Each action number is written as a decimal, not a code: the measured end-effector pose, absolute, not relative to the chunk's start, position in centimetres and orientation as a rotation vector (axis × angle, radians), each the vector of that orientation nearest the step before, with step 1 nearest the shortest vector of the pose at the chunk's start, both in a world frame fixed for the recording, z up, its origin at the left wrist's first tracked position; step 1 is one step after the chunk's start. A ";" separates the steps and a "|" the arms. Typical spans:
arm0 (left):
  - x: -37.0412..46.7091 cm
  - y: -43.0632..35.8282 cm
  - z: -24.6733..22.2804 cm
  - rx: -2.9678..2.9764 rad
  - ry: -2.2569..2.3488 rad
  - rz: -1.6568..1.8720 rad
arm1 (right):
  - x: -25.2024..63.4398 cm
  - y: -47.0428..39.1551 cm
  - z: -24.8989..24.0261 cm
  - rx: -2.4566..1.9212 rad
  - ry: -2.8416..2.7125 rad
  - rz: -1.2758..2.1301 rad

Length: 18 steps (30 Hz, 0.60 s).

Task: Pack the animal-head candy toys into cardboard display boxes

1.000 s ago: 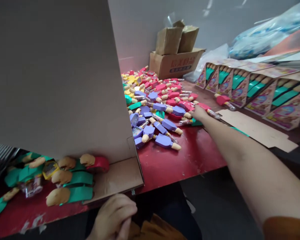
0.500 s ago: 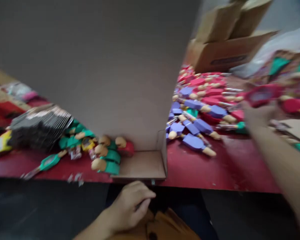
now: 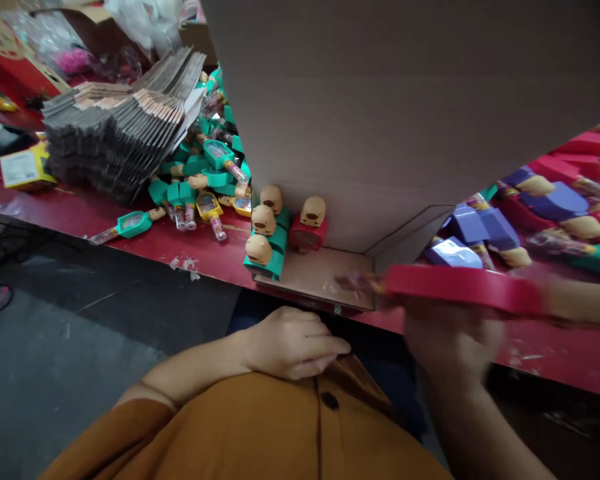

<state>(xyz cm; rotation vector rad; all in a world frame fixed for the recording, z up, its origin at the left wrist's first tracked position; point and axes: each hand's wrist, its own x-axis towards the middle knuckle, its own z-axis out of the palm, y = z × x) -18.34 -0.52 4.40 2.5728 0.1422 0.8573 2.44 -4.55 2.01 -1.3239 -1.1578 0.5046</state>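
My right hand [image 3: 450, 340], smeared by motion, grips a red toy [image 3: 460, 287] with a tan end and a clear tube pointing left. It is just right of an open cardboard box [image 3: 330, 273] with a tall upright back panel [image 3: 360, 120]. Inside the box at its left side, three green toys [image 3: 273, 250] with tan animal heads stand in a row, and one red toy [image 3: 307, 233] stands beside them. My left hand [image 3: 300, 343] rests against my front below the box, fingers curled together, with nothing visible in it.
A stack of folded grey card sheets [image 3: 120, 133] lies at left, beside piled green toys [image 3: 215, 157] and a few yellow ones [image 3: 210, 207]. Purple toys [image 3: 485, 227] and more red toys [image 3: 580, 157] cover the right side. A yellow box [image 3: 27, 163] sits far left on the red table [image 3: 200, 250].
My right hand has brought the red toy leftward from the pile at right toward the box. The view has turned right. My left hand stays in front of my body.
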 end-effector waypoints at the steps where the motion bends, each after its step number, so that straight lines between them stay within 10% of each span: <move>1: -18.9 -0.6 4.5 2.584 0.167 0.855 | 1.0 -3.6 2.0 -1.292 -1.156 0.540; 18: -21.4 0.4 0.3 2.773 0.583 0.688 | -2.6 0.2 7.1 -1.427 -1.858 0.465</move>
